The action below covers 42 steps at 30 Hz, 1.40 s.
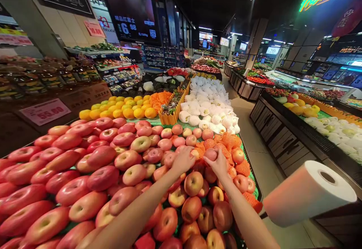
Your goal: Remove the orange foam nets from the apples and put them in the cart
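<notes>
An apple [210, 155] sat gripped in the right hand [218, 165], beside orange foam nets [227, 141]

The right hand pinched the apple between thumb and fingers, toward the right edge of the surface [255, 191] and above a heap of loose apples [194, 183]. The left hand [183, 161] reached in opposite, fingers bent near a second apple [195, 154] next to the netting; whether it gripped or merely touched anything could not be told. The step in hand seemed to be handling single fruit where bare apples met netted ones. The next move, by judgement, called for a steady right-hand hold and a light left touch, so that no neighbouring fruit rolled. A bag roll [308, 194] stood just beyond the right edge.
</notes>
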Each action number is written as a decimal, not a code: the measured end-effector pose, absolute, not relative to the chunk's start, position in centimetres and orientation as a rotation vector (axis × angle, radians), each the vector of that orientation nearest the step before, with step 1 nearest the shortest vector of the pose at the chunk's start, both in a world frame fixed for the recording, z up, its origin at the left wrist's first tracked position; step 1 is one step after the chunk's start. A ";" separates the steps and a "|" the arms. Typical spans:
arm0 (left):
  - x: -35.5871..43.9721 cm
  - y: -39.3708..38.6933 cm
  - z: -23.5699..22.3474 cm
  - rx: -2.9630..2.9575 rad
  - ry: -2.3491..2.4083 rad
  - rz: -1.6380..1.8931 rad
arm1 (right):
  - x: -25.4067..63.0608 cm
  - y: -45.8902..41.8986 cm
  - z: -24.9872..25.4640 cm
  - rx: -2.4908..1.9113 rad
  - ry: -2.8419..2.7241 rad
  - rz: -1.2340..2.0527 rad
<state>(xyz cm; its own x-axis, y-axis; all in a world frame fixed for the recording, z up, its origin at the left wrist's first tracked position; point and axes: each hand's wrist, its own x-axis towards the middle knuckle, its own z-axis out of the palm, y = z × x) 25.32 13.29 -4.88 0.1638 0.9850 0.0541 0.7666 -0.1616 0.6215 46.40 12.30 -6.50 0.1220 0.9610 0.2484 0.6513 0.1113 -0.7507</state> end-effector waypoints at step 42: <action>17.1 24.9 -7.7 1.732 1.323 1.163 | 43.0 28.3 -8.3 -1.655 -2.434 0.512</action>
